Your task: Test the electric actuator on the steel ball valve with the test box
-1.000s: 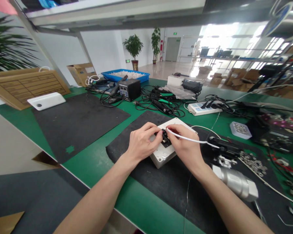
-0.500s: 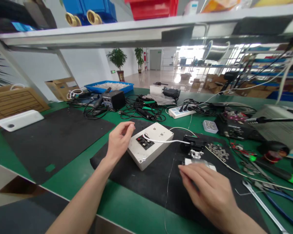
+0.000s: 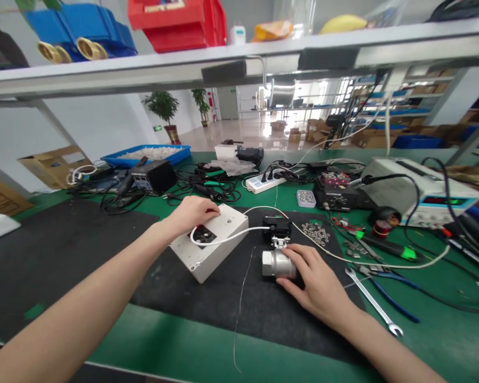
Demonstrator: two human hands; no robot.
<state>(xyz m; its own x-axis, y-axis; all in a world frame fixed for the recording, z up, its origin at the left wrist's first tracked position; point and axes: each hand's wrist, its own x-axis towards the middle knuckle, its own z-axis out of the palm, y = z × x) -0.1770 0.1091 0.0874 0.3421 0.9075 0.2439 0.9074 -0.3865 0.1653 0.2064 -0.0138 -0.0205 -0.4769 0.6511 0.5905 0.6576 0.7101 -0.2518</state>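
My left hand (image 3: 195, 213) is over the far left part of a pale control box (image 3: 219, 250), its fingers pinched at a small toggle switch that they hide. A second small switch (image 3: 229, 221) shows beside the fingertips. Lower on the box's top is a dark panel (image 3: 203, 235), from which a white cable (image 3: 227, 239) runs to a black actuator (image 3: 277, 227). This actuator sits on a silver metal ball valve (image 3: 277, 264) lying on the black mat. My right hand (image 3: 315, 282) grips the valve body from the right, thumb below and fingers above.
Small nuts (image 3: 317, 234) lie scattered right of the actuator. Further right are a wrench (image 3: 373, 300), blue-handled pliers (image 3: 395, 298) and a power supply (image 3: 423, 191). A power strip (image 3: 263, 182) and tangled cables lie behind. A shelf (image 3: 231, 58) crosses overhead.
My left hand has moved from beside the box onto its switches. My right hand, earlier covering the valve, now holds it from the right. The view has turned right.
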